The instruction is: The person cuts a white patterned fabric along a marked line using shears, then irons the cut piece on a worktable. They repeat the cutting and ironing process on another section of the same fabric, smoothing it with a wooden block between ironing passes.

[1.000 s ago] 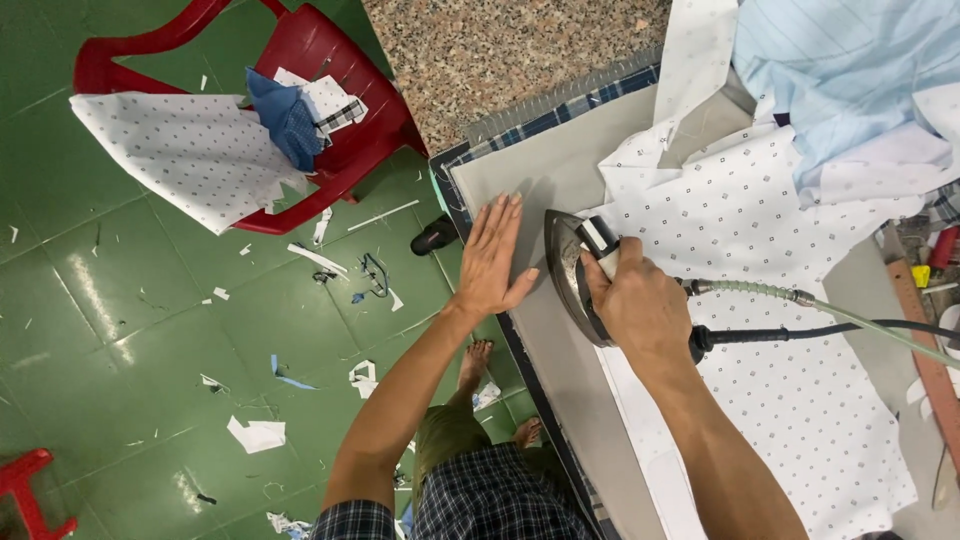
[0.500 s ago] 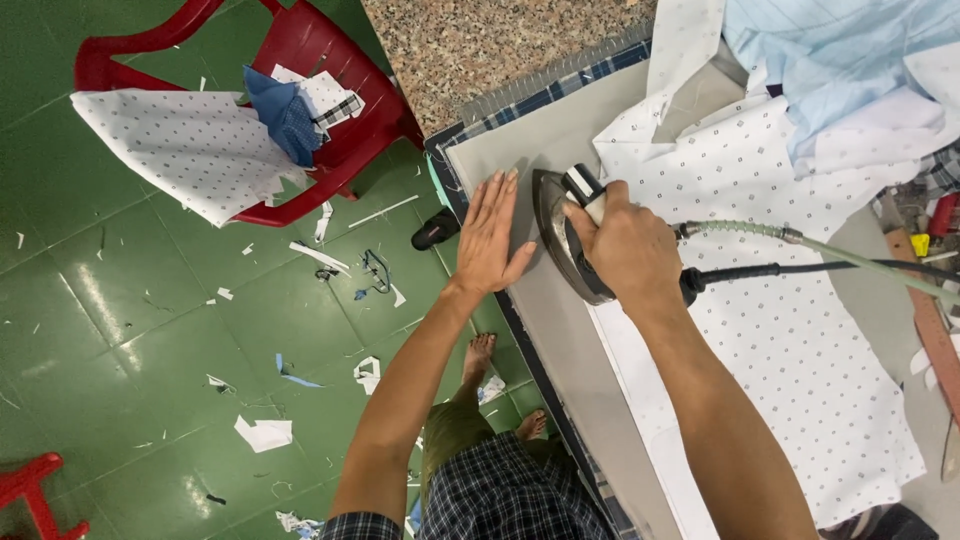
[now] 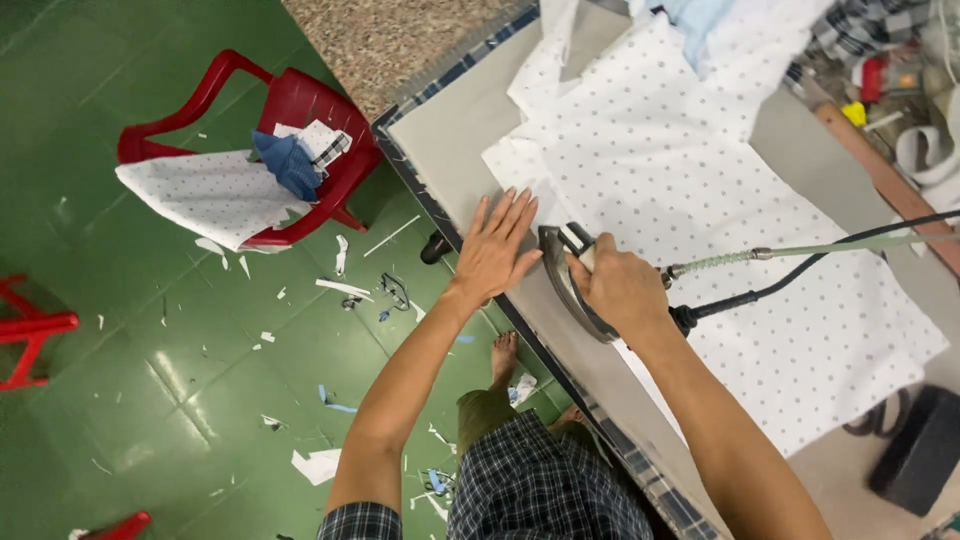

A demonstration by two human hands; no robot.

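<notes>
A: Gripping the iron [image 3: 572,285] by its top handle, the right hand [image 3: 622,290] has its fingers wrapped shut round it; the handle itself is hidden under the palm.
B: Left hand [image 3: 497,250]?
A: Flat and spread, holding nothing, pressing near the edge of the dotted white cloth [image 3: 690,190] just beside the iron's nose.
B: Handling?
A: Iron looks heavy, rigid metal, hot sole likely (so take the handle only). Cloth is thin, soft and light, probably slides and wrinkles easily, so pin it flat with a palm.
B: Where is it all?
A: On the grey padded worktop [image 3: 450,140], iron at the cloth's near edge. Hose and black cable [image 3: 800,272] trail off right.
B: Unclear bits?
A: Sole plate unseen; cable's end cut off; clutter at top right too small to name.
</notes>
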